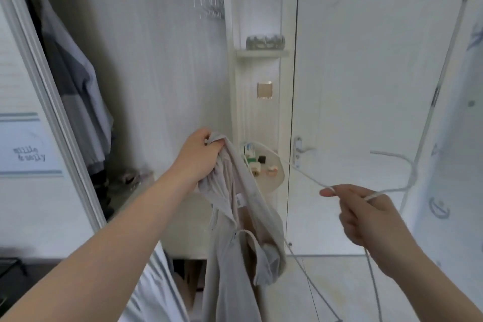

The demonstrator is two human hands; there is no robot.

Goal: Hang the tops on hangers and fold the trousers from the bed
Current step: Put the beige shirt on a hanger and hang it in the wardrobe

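- At centre, just left of the door (366, 60), the left hand (201, 154) is clenching a bunched fistful of the top (230, 256) near its upper edge.
- Below that fist the top is hanging straight down, its long axis running vertically, with a small white label showing on the inside.
- An opening is gaping lower in the fabric; whether it is the neck or an armhole is not showing clearly.
- To the right and nearer, the right hand (366, 217) is pinching the hanger (300, 171) between thumb and curled fingers, well apart from the left hand.
- From that pinch one thin arm of the hanger is running up and left, its far end reaching just beside the fabric under the left fist. The hook is curving up on the right of the hand, and more wire is trailing downward.
- So the hanger's arm is already pointing at the top, which is lying to the left of the right hand. The next move is probably depending on steering that tip down into the opening.
- At far left, hung clothes (78, 86) are filling the wardrobe.
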